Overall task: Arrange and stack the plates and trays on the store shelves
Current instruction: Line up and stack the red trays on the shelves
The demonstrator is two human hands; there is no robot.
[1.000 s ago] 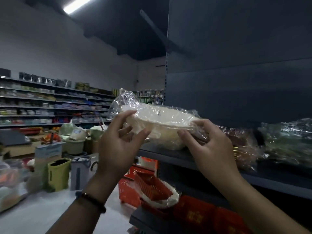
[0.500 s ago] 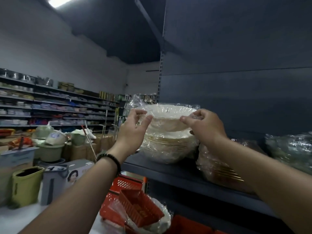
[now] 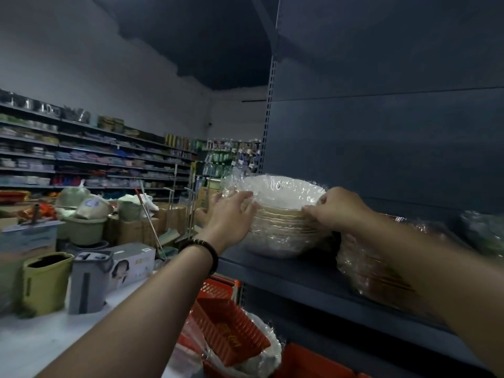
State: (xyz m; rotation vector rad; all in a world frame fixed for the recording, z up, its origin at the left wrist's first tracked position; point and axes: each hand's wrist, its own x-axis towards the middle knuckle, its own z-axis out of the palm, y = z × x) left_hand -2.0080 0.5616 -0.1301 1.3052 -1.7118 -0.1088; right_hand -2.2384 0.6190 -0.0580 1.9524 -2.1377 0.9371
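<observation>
A stack of plates, cream and deep, sealed in clear crinkled plastic, is being steadied upright at the left end of the dark shelf, its base resting on the board, just beside another wrapped stack. Its left side is being touched by the left hand, fingers spread and only lightly bent. Its right rim is being gripped by the right hand, fingers curled over the upper plates' edge.

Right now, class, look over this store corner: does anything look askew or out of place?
Yes: the red basket below the shelf lies tilted on a plastic-wrapped bundle, not nested level. The plate stack sits level.
</observation>
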